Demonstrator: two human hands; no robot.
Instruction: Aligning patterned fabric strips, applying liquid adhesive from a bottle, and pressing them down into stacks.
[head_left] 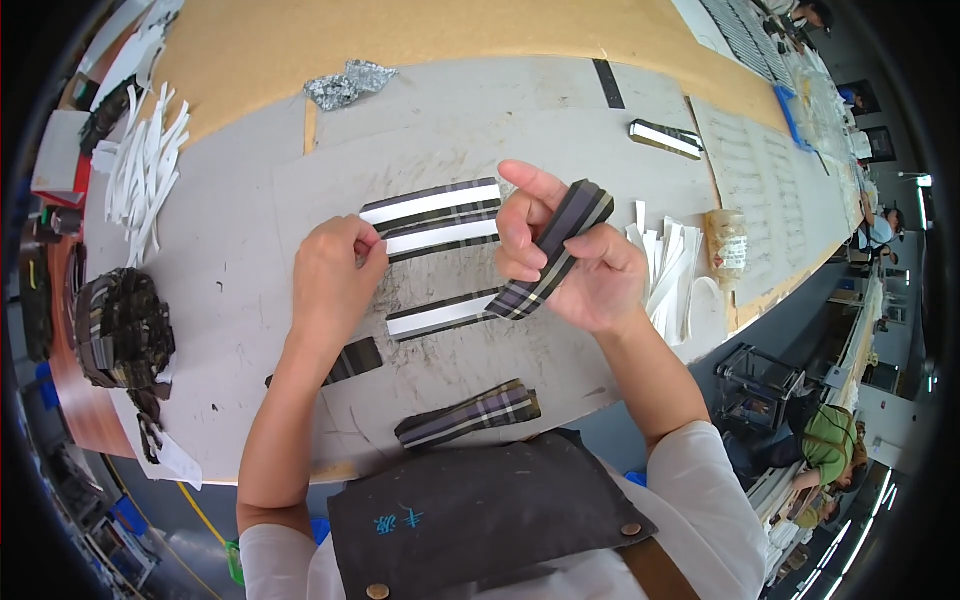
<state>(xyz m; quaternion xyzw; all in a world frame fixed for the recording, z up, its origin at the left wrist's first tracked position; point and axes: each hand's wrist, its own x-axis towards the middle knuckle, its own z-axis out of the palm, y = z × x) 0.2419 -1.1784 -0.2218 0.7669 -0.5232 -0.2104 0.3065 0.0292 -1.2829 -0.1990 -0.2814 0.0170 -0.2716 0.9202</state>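
Observation:
My right hand [590, 270] is closed round a folded stack of dark plaid fabric strips [560, 250], with its index finger stretched out. My left hand [338, 265] pinches the left end of a plaid fabric strip with a white strip [440, 236] along it; the fingertips partly hide that end. Just beyond lies a similar plaid strip with a white band [430, 203]. Nearer to me rests a third one [440, 316], its right end under the held stack. A bundle of plaid strips [468, 414] lies by the table's front edge, and a dark plaid piece [352, 362] is beside my left forearm.
Loose white strips [150, 170] and a plaid fabric roll [125, 328] are at the left. At the right are more white strips [672, 275], a jar [726, 245] and a small plaid bundle [668, 138]. Crumpled silvery material [348, 85] lies at the back. Another person [832, 445] sits far right.

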